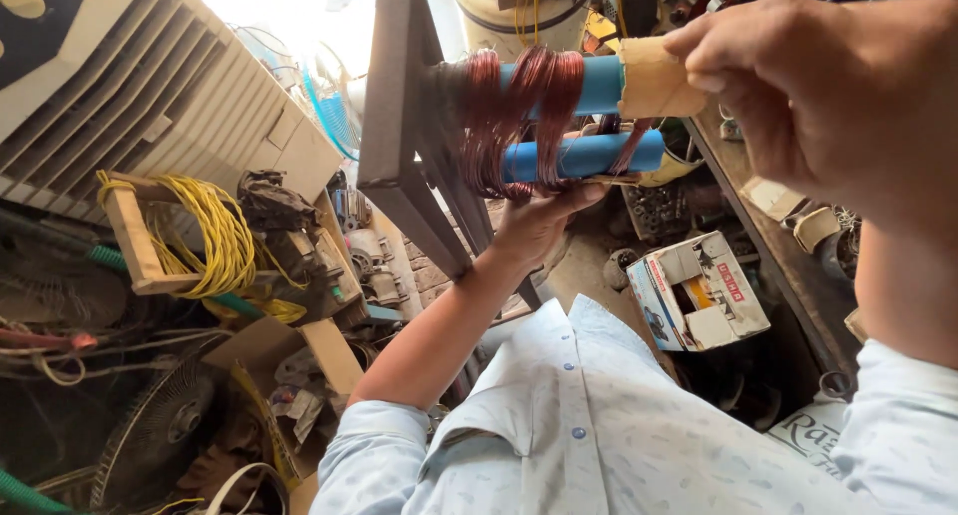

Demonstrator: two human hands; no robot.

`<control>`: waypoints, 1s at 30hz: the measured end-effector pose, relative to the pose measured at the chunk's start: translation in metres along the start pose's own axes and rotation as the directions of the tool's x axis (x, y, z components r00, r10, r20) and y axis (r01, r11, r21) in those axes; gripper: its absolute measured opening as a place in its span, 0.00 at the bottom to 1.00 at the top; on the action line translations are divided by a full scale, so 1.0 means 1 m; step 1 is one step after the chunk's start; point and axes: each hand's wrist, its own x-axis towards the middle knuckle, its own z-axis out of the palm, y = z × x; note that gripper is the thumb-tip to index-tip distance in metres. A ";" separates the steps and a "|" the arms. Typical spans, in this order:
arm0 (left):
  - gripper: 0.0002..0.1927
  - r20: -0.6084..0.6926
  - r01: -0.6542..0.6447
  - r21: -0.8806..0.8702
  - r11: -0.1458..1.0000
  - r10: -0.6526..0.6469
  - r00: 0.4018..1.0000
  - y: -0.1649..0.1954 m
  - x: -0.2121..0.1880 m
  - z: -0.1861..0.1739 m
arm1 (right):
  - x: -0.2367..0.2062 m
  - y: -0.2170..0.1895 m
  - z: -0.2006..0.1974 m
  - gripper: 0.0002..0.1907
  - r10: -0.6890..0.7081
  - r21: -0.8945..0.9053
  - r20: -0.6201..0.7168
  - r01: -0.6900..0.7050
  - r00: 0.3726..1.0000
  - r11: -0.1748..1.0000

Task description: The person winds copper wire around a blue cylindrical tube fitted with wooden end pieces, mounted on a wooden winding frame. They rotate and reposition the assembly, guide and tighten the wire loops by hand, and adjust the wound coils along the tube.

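Two blue plastic tubes (pixel 589 156) stick out sideways from a dark metal frame (pixel 399 126), with reddish copper wire coils (pixel 519 116) wound around both. My left hand (pixel 539 221) reaches up from below and touches the underside of the coils at the lower tube. My right hand (pixel 818 86) pinches a tan paper strip (pixel 654 76) wrapped on the end of the upper tube.
A wooden frame wound with yellow wire (pixel 190 236) lies left, beside a beige slatted cooler panel (pixel 150 96). A fan grille (pixel 150 435) sits lower left. An open cardboard box (pixel 699 290) rests on the floor among scattered parts and motor pieces.
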 end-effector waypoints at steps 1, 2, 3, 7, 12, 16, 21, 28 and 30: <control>0.28 -0.003 0.010 -0.006 1.000 -0.010 1.000 -0.002 0.000 -0.003 | 0.002 0.004 0.002 0.03 -0.009 0.019 -0.001 0.009 1.000 1.000; 0.27 0.008 0.003 0.003 1.000 -0.003 1.000 -0.004 0.001 -0.006 | 0.002 0.009 0.003 0.03 -0.018 0.037 -0.002 0.018 1.000 0.999; 0.26 0.020 -0.004 0.011 1.000 0.004 1.000 -0.006 0.000 -0.009 | 0.002 0.012 0.006 0.02 0.003 0.087 -0.003 -0.003 1.000 0.996; 0.19 0.043 -0.005 0.029 1.000 0.004 0.999 -0.011 0.000 -0.016 | -0.004 0.028 0.009 0.02 0.156 0.064 0.112 -0.164 0.981 0.984; 0.19 0.008 0.013 0.101 0.995 -0.014 1.000 -0.007 0.000 -0.012 | 0.006 0.045 0.003 0.04 0.254 0.255 0.269 -0.324 0.929 0.911; 0.29 -0.053 0.064 0.080 0.995 -0.060 0.997 -0.001 0.002 -0.003 | 0.008 0.047 -0.001 0.03 0.266 0.269 0.271 -0.338 0.925 0.902; 0.31 -0.069 0.062 0.077 0.995 -0.056 0.996 0.000 0.005 0.004 | -0.006 0.072 0.007 0.05 0.221 0.309 0.232 -0.287 0.947 0.907; 0.37 -0.128 0.009 0.079 0.997 0.001 0.992 -0.013 0.008 0.003 | -0.075 0.144 0.104 0.05 0.586 0.797 0.145 -0.446 0.797 0.409; 0.36 -0.106 0.007 0.082 0.997 0.002 0.994 -0.015 0.009 0.001 | -0.114 0.124 0.166 0.07 0.723 0.912 0.109 -0.358 0.682 0.200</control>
